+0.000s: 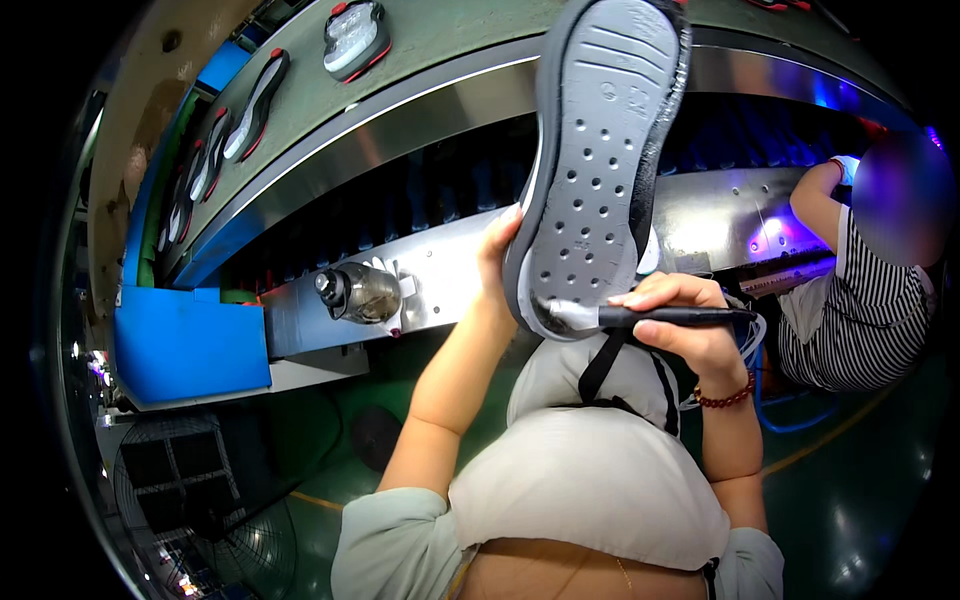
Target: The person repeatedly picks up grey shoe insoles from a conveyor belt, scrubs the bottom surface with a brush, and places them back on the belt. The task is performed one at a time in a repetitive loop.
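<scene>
Held upright before me is a grey shoe sole (590,190) with a dark rim and rows of small holes. My left hand (497,250) grips its left edge near the lower end, fingers partly hidden behind it. In my right hand (685,315) is a black-handled brush (690,317), pinched between thumb and fingers. The brush's pale tip touches the inside of the sole's lower end, where the surface looks wet and shiny. A glossy wet band also runs along the sole's upper right rim.
A green conveyor belt (440,35) with a metal edge crosses ahead, carrying several soles (357,40). On the metal ledge below stands a dark-capped clear bottle (362,292). A blue box (190,345) and a floor fan (205,500) are at left. Someone in stripes (855,320) sits at right.
</scene>
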Available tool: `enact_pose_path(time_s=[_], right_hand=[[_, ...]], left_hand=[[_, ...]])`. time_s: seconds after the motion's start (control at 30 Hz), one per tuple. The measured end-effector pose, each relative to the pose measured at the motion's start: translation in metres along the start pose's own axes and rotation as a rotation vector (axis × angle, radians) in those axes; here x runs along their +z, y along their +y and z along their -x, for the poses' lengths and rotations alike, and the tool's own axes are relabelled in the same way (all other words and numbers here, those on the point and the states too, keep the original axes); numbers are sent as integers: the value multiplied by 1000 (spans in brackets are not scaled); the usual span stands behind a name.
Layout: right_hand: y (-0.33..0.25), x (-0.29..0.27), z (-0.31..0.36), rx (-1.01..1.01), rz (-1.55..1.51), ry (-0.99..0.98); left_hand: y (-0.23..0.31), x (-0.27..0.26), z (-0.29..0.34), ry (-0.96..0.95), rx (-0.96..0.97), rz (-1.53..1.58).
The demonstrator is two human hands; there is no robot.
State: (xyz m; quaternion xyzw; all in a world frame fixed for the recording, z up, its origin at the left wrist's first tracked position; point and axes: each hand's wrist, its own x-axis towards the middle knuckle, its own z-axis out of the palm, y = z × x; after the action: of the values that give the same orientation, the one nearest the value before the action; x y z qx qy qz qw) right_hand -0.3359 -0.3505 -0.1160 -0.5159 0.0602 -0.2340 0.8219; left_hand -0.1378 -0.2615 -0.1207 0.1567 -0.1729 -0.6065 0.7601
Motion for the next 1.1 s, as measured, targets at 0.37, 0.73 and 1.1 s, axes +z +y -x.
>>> enact_pose_path(time_s=[0.37,0.73,1.1], right_hand=[[-30,-25,-24,-51,352,-475],[-72,-43,-43,13,622,-825],[-73,-61,-39,-55,587,-722]], left_hand=[[22,22,-12,513,-582,-236],[26,55,-24,372,-882,-599],[33,47,-19,638,-876,-526]])
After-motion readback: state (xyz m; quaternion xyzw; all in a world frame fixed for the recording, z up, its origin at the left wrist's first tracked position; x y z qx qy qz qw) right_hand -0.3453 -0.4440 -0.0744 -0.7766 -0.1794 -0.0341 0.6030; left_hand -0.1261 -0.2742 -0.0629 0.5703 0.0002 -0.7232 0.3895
